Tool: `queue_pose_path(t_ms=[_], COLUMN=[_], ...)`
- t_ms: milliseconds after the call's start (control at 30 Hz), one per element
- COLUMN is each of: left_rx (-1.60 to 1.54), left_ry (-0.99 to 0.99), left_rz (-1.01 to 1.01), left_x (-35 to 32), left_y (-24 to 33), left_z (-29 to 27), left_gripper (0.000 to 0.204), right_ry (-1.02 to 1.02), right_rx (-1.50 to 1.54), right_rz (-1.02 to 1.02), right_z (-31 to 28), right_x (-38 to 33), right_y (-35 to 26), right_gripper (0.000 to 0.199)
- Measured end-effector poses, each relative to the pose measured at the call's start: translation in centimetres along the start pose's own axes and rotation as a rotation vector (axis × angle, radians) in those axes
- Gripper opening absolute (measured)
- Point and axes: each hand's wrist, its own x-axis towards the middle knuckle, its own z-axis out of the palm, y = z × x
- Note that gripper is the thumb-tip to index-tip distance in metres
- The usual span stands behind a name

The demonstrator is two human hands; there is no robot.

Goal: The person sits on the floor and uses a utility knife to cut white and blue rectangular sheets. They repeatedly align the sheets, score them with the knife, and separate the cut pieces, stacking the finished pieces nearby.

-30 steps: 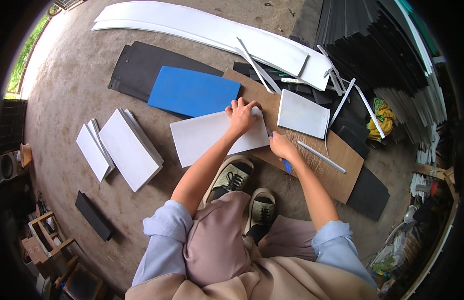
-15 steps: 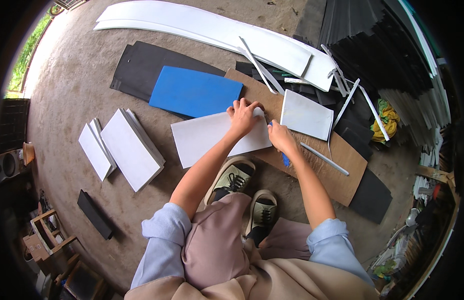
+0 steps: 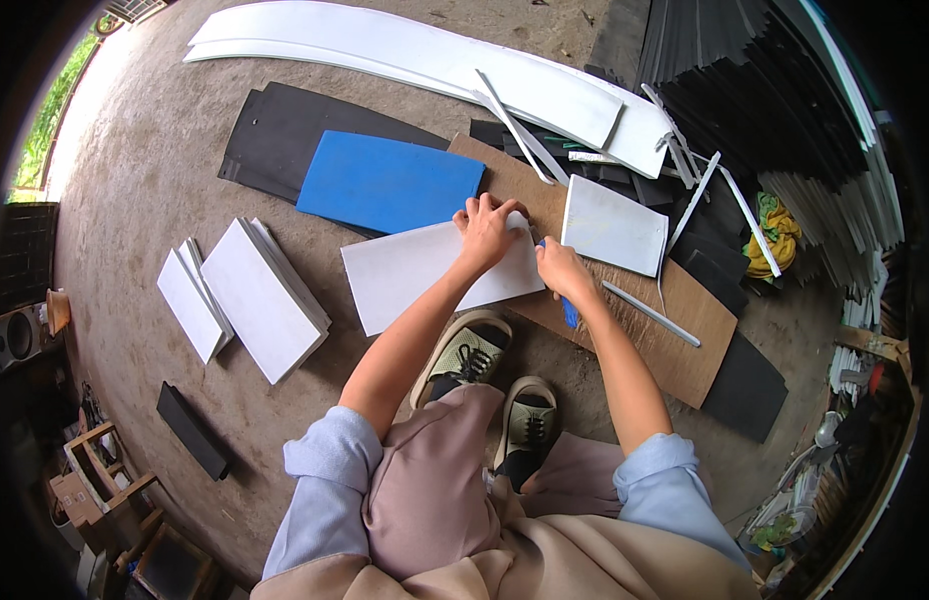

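A white foam-like sheet [image 3: 405, 275] lies in front of my feet, its right end over a brown board [image 3: 675, 350]. My left hand [image 3: 490, 235] grips the sheet near its far right corner, with bent fingers spread over the far edge. Close beside it, at the sheet's right end, my right hand [image 3: 562, 270] is closed around a blue-handled knife [image 3: 570, 313]. Blue shows above and below that fist; the blade cannot be made out. A smaller white piece [image 3: 615, 227] rests on the board just right of my hands, with a thin pale strip [image 3: 652, 312] nearer me.
A blue sheet [image 3: 390, 180] overlaps a dark sheet [image 3: 275, 130] beyond my left hand. White panels [image 3: 260, 300] are stacked at left, near a black block [image 3: 192, 430]. Long white sheets [image 3: 405, 45] stretch across the back. Black sheets [image 3: 755, 100], offcuts and a yellow cloth [image 3: 775, 235] are at right.
The blue handle below my right fist has swung slightly and shows more plainly. My left hand and the white sheet stay nearly in place; the view has shifted a little.
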Motion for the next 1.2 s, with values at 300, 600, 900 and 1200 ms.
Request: queue_pose_path(t_ms=[300, 600, 900, 1200], left_rx=[0.020, 0.029, 0.035, 0.030], left_ry=[-0.003, 0.006, -0.001, -0.007], left_rz=[-0.026, -0.024, -0.034, -0.031], left_x=[0.1, 0.0, 0.1, 0.0], left_y=[0.3, 0.2, 0.2, 0.0], left_z=[0.1, 0.0, 0.2, 0.0], left_gripper=[0.031, 0.029, 0.029, 0.029], right_ry=[-0.084, -0.113, -0.016, -0.023], right_rx=[0.020, -0.048, -0.112, -0.083], right_rz=[0.056, 0.049, -0.015, -0.004], right_z=[0.1, 0.2, 2.2, 3.2], right_x=[1.6, -1.0, -2.3, -3.9], right_y=[0.5, 0.8, 3.8, 5.0], right_gripper=[0.033, 0.031, 0.029, 0.029])
